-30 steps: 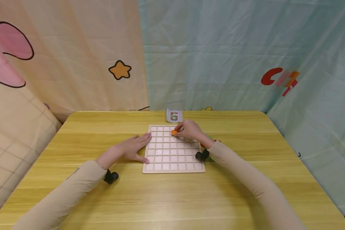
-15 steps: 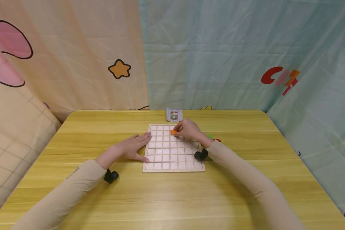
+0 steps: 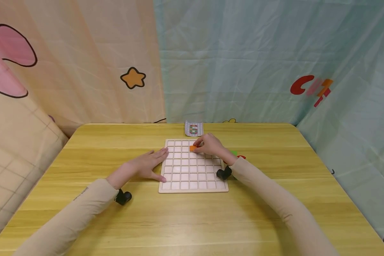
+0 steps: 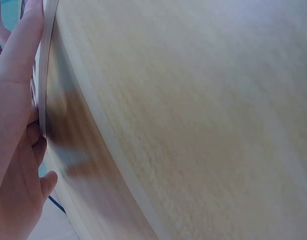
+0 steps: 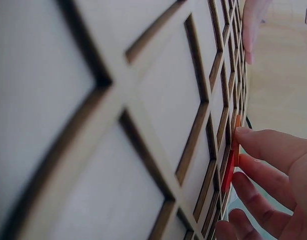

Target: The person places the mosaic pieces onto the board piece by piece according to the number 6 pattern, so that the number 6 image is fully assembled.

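Orange tile sits at the 2nd row from the far edge of the gridded board, 4th col. from the left. Looks squarish from the head cam, sides roughly in line w/ the grid; fingers cover its right part, so can't say which axis is longer. R wrist view gets it almost edge-on, as a narrow strip running up and down (flat in the cell or slightly tipped, can't tell). A red tile shows right next to it there, near the other fingertips.

Rel. to the R hand: tile is just left of it, at the thumb & index tips. That hand is nearly closed at those two, pinching the tile btwn them; other fingers loosely bent.

L hand is spread wide, grasping nothing, fingertips and thumb resting on the board's left edge, well apart from the tile.

Also: printed card just past the board's far edge, w/ a coloured pattern on a grid; green piece and red piece on the table right of the board, partly hidden by the R forearm.
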`<move>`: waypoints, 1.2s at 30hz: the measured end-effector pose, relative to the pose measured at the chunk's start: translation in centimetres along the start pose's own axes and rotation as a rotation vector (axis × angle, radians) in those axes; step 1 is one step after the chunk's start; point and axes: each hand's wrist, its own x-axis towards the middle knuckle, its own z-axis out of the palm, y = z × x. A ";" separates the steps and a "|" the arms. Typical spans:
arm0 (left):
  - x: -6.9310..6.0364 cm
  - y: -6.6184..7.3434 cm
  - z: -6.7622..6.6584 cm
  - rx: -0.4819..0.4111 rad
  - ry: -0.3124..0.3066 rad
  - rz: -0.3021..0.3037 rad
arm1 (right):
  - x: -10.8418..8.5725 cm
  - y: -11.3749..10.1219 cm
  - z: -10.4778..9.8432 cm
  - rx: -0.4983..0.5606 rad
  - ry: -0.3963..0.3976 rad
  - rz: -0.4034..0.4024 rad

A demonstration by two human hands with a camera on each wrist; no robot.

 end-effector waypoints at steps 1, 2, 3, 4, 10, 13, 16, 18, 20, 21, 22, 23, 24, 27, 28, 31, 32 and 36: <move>0.0 0.0 0.0 0.000 0.005 0.005 | -0.1 0.0 0.0 0.006 -0.001 0.000; 0.1 -0.1 0.1 0.000 0.010 0.009 | -0.1 0.0 0.0 0.012 -0.003 0.002; 0.1 -0.1 0.1 0.000 0.013 0.011 | -0.1 -0.1 -0.1 0.018 -0.005 0.003; 0.1 -0.1 0.1 -0.001 0.012 0.011 | -0.2 -0.1 -0.1 0.021 -0.007 0.002; 0.3 -0.1 0.2 0.001 0.001 0.006 | -0.4 -0.1 -0.1 0.011 -0.022 -0.003; 0.3 0.0 0.1 0.004 0.005 0.011 | -0.3 0.1 -0.1 -0.001 -0.019 -0.002; 0.2 0.1 -0.1 0.007 0.002 0.008 | -0.2 0.2 0.0 0.008 -0.008 -0.003; 0.1 0.1 0.0 0.012 -0.002 0.006 | -0.2 0.3 0.0 0.021 0.001 -0.007; 0.0 0.1 -0.1 0.016 -0.006 0.001 | -0.3 0.3 -0.1 0.032 0.013 -0.010; 0.0 0.1 0.0 0.017 -0.003 0.003 | -0.3 0.3 -0.1 0.034 0.019 -0.011; 0.0 0.1 -0.1 0.019 -0.005 0.000 | -0.4 0.3 -0.2 0.037 0.025 -0.008; 0.0 0.1 -0.1 0.015 0.000 0.004 | -0.5 0.3 -0.3 0.039 0.029 -0.007; 0.0 0.1 -0.1 0.016 -0.002 0.001 | -0.6 0.3 -0.4 0.038 0.033 -0.006; 0.1 0.2 -0.1 0.010 -0.005 -0.001 | -0.8 0.2 -0.7 0.043 0.041 0.001; 0.1 0.2 -0.1 0.008 -0.007 -0.001 | -0.9 0.2 -0.8 0.050 0.045 0.006; 0.0 0.2 -0.1 0.005 -0.010 -0.002 | -1.2 0.3 -1.1 0.066 0.064 0.013; 0.0 0.2 -0.1 0.007 -0.011 -0.003 | -1.3 0.4 -1.1 0.069 0.073 0.009; -0.1 0.3 -0.2 0.008 -0.003 0.004 | -1.9 0.5 -1.6 0.069 0.113 -0.020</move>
